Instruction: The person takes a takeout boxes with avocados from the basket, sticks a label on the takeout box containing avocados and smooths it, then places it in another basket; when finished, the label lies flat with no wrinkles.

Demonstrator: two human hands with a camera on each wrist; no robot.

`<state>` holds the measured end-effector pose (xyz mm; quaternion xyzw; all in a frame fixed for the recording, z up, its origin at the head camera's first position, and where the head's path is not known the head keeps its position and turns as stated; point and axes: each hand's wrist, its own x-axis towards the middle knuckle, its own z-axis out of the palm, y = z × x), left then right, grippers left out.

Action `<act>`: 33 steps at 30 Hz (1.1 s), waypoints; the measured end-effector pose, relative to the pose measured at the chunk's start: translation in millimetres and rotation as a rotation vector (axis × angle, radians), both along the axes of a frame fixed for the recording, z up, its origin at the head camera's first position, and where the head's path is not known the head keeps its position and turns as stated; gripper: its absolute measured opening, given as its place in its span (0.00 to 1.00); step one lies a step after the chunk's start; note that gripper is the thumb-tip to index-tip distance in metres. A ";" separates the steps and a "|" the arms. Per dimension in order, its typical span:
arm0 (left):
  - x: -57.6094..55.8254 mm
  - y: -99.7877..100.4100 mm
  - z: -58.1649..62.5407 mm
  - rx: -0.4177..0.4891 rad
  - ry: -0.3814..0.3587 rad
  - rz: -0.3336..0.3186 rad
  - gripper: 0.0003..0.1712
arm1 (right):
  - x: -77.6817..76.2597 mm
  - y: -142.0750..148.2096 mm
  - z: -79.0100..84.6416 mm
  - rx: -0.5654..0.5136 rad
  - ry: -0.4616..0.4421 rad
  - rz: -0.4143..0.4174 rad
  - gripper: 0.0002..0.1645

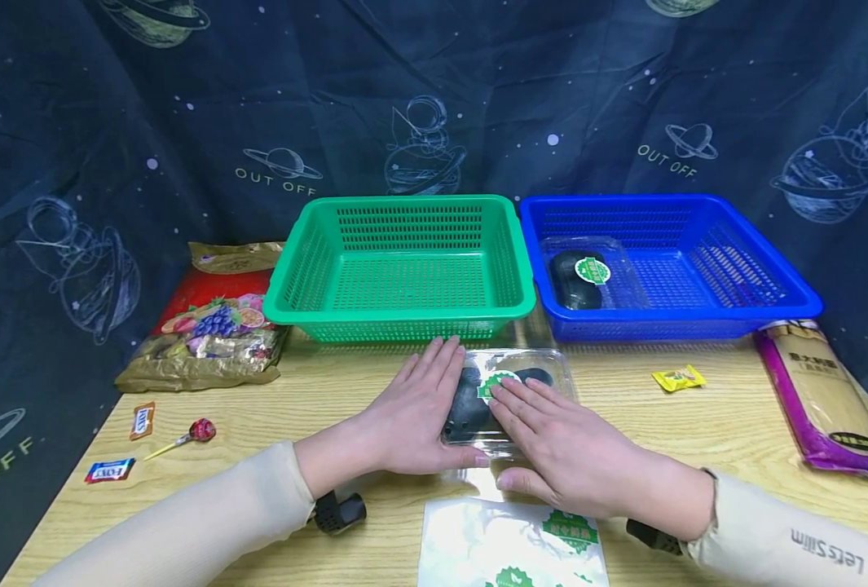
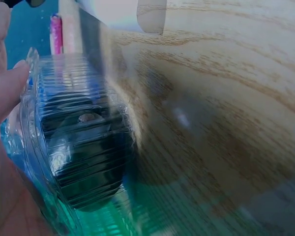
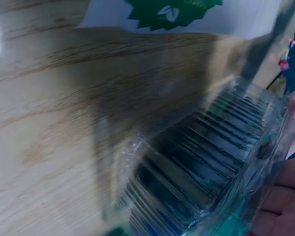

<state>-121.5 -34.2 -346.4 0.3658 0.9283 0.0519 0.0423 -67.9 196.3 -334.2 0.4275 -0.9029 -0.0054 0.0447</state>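
- Clear plastic clamshell (image 1: 478,420) sits on the bench (image 1: 698,448), in front of the green basket (image 1: 400,315); dark, avocado-like fruit (image 2: 88,152) shows through its wall.
- Left hand (image 1: 419,420) lies flat over the clamshell's left part, fingers straight, pinching nothing; probably steadies it against sliding.
- Right hand (image 1: 561,444) also spread-ish, fingers extended onto the lid and the edge of the green-and-white sticker (image 1: 487,387); likely smoothing it down. Pressure can't be told.
- Label sheet (image 1: 492,542) lies just nearer the person, presumably for easy reach.
- Blue basket (image 1: 683,315), back right, holds a second clamshell (image 1: 627,281) with a similar sticker; seems the spot for labelled boxes.
- Candy bag (image 1: 217,326) at left and spaghetti pack (image 1: 830,391) at right stand off to the sides, seemingly leaving working room in the middle.
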 end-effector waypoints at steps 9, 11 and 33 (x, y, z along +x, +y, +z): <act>1.2 2.8 1.5 0.009 0.000 0.006 0.70 | 4.9 9.7 0.9 0.019 -0.002 -0.025 0.44; 1.3 3.0 1.9 0.009 -0.001 0.006 0.70 | 5.9 13.1 1.1 0.021 0.007 -0.031 0.44; 0.8 0.6 0.8 -0.001 -0.013 0.013 0.71 | -2.2 15.7 3.3 -0.130 0.069 -0.024 0.39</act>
